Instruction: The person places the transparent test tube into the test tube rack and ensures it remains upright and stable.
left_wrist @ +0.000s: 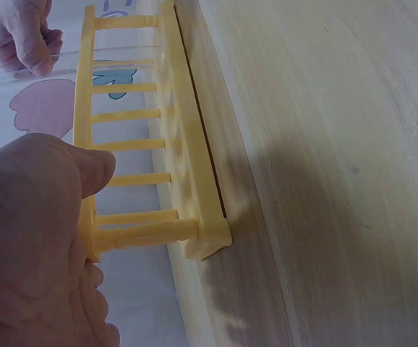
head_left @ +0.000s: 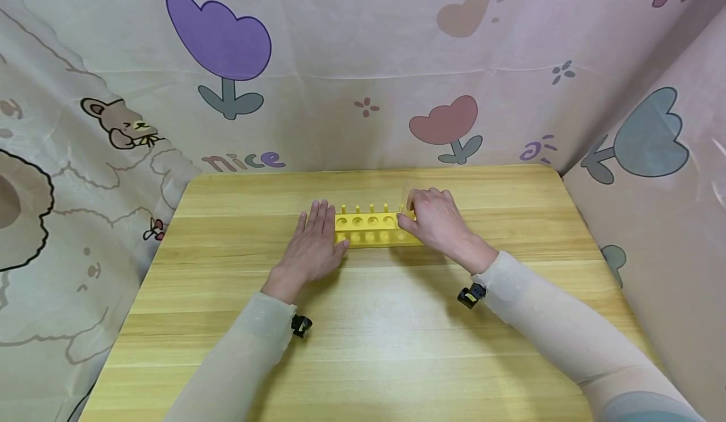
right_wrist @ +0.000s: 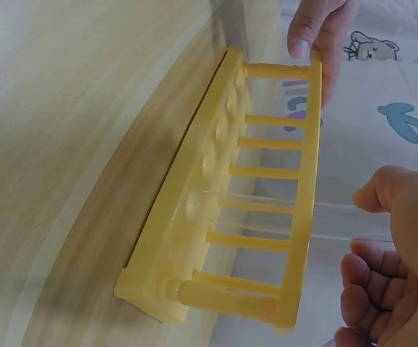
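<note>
A yellow test tube rack (head_left: 371, 222) stands on the table, with a row of round holes on top and pegs along its back. My left hand (head_left: 314, 245) holds the rack's left end, thumb at the front edge and fingers extended along the side. At the right end, my right hand (head_left: 439, 220) pinches a clear test tube (right_wrist: 339, 220) near its upper part. In the right wrist view the tube passes through the rack's top plate (right_wrist: 308, 166), and its lower end is at the base (right_wrist: 151, 253). Both hands also show in the left wrist view.
The wooden table (head_left: 363, 346) extends around the rack on all sides. Behind it hangs a printed cloth (head_left: 340, 44) with flowers, and similar cloth encloses the left and right sides. A small black device sits at each wrist.
</note>
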Motion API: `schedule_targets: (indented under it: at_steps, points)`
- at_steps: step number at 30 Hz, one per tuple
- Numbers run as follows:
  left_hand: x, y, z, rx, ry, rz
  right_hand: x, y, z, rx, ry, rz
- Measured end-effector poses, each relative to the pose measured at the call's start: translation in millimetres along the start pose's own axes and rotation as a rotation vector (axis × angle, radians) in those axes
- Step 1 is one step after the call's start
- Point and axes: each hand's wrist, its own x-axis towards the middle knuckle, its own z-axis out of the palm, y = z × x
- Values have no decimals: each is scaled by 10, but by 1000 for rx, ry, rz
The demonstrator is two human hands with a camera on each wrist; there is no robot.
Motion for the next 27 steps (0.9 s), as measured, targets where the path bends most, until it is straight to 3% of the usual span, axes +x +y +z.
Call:
schedule_targets:
  at_steps: [18, 27]
  points:
    - [22, -3, -16, 5, 4, -2, -40, 37, 2, 1, 20, 5]
    - [18, -7, -31, -20, 2, -24, -172, 116, 5, 32, 26, 58]
